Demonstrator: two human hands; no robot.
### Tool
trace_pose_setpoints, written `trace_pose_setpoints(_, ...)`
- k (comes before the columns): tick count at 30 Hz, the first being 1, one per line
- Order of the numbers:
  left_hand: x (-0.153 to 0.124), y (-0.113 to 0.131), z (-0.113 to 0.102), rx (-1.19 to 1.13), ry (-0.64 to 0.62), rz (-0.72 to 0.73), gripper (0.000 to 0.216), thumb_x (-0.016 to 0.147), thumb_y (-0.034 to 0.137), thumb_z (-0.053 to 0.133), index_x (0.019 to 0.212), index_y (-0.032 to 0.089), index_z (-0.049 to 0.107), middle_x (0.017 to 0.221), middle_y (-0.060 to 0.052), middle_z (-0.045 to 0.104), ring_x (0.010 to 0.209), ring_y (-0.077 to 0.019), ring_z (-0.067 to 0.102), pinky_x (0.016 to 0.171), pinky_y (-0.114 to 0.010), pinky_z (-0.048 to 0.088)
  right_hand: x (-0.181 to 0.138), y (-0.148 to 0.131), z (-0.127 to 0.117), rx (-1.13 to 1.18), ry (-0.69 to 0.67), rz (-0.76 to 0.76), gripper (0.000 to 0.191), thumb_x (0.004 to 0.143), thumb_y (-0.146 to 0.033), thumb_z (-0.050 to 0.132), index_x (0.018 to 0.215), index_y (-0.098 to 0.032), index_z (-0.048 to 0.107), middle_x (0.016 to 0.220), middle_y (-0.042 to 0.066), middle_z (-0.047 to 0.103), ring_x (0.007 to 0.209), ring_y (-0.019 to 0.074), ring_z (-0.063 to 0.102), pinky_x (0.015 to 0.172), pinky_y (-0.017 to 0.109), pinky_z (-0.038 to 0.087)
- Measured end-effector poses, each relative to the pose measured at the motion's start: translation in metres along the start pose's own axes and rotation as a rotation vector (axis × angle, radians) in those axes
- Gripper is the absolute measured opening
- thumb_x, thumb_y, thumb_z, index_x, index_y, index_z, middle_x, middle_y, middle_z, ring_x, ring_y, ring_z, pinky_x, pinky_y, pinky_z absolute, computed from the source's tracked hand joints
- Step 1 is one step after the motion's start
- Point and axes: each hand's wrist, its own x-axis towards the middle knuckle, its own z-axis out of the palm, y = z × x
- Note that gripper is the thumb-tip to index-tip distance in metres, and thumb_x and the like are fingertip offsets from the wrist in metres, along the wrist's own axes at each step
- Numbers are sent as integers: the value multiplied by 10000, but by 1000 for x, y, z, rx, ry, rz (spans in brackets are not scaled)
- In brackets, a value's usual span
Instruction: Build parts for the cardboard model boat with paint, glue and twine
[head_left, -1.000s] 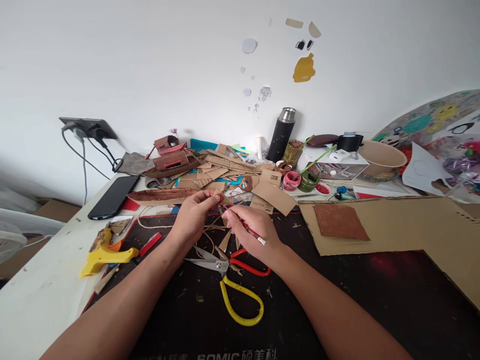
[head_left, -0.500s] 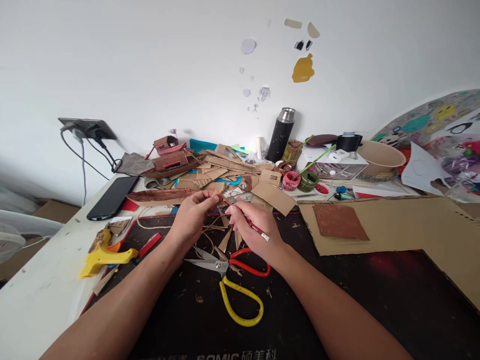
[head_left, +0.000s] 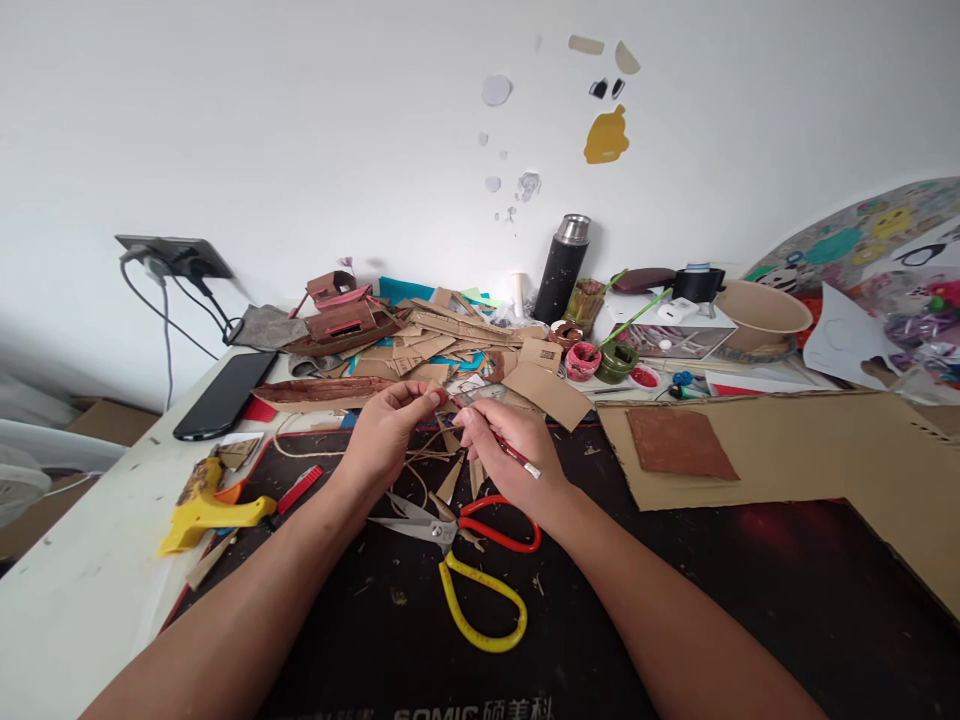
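Observation:
My right hand (head_left: 510,445) is closed round a dark red pencil (head_left: 516,457); its white end points toward me and its tip reaches my left fingers. In a pinch, my left hand (head_left: 390,425) holds a small brown piece, perhaps cardboard, mostly hidden by the fingertips. Just below the hands lie open scissors (head_left: 445,533) with one red and one yellow handle. Twine (head_left: 420,470) and narrow cardboard scraps (head_left: 450,480) lie under the hands. Behind my left hand rests a brown boat-shaped cardboard hull (head_left: 322,393).
At left are a yellow glue gun (head_left: 214,510), a red utility knife (head_left: 300,489) and a black phone (head_left: 225,397). Cardboard scraps (head_left: 450,335) pile up behind. Paint jars (head_left: 583,362) and a black thermos (head_left: 564,268) stand further back. A cardboard sheet (head_left: 787,440) carries a brown square (head_left: 681,444).
The pencil and my right hand have shifted very slightly. My left hand keeps its pinch in the same spot, and everything on the table stays put.

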Motion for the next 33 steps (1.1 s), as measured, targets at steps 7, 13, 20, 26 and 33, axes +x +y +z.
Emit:
trace_pose_setpoints(7,1,-1,-2,-26,5,-28,371,632,440,978,789,179,767,799,-28,720,749,-174,595,745,-308,438,0,-3,0,-22,-10,-17,355,1138,-387,488,899,-231,697,743,16,701,663,163,690,645,274,515)
trace_pose_setpoints(13,1,-1,-2,-11,1,-19,347,640,426,968,781,177,771,784,-17,711,721,-151,560,720,-291,412,0,-3,0,2,-3,2,355,1135,-380,487,885,-227,687,748,13,697,657,159,693,650,272,520)
trace_pose_setpoints(20,0,-1,0,-31,-14,-42,412,578,450,999,794,176,780,815,-33,744,752,-171,600,738,-298,431,0,-1,0,-9,0,0,357,1138,-399,477,909,-228,692,769,23,700,675,167,696,661,279,534)
trace_pose_setpoints(26,-2,1,2,-23,-36,-56,452,550,473,1017,786,174,775,805,-34,752,754,-174,613,754,-299,441,1,0,0,-19,-1,-5,353,1138,-392,479,903,-227,686,771,22,697,680,165,694,662,274,527)
trace_pose_setpoints(33,-1,1,2,-37,7,-44,434,553,463,1014,782,179,780,807,-32,746,743,-171,593,732,-300,424,0,0,0,-35,-5,-3,360,1146,-399,466,920,-230,689,768,18,694,669,163,689,664,274,515)
